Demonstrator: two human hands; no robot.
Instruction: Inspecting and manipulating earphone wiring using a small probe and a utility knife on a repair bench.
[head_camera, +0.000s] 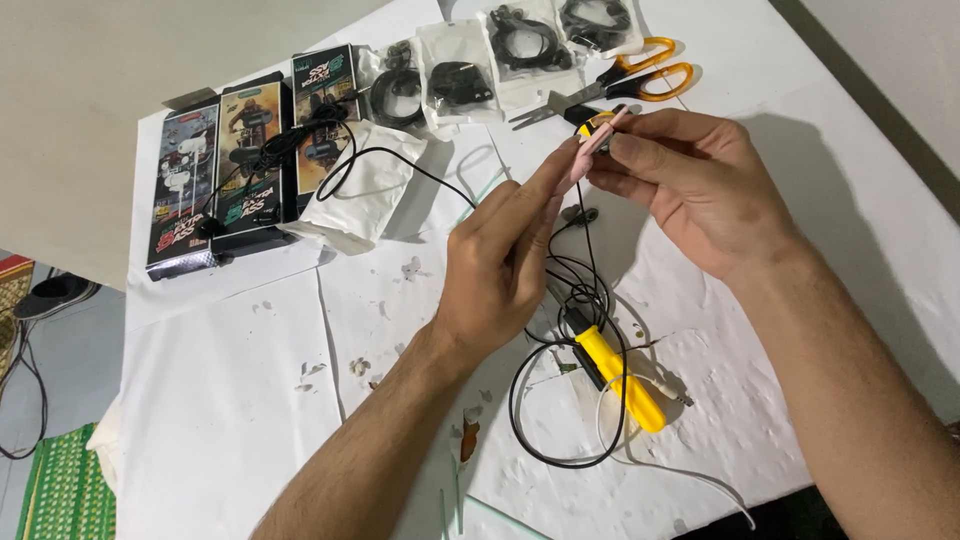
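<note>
My left hand (505, 262) and my right hand (690, 180) meet above the white table (230, 390). Together they pinch a thin pink stick-like piece (597, 143) with a small yellow and black part at its top. A black earphone cable (560, 390) hangs from my hands and coils on the table below them. Under the coil lies a yellow-handled tool (615, 375) with a black shaft.
Orange-handled scissors (630, 78) lie at the back. Several clear bags of black earphones (460, 80) and three dark retail boxes (250, 160) line the far edge. A white pouch (365, 195) and another black cable lie beside the boxes. A thin white wire (680, 475) curls near the front.
</note>
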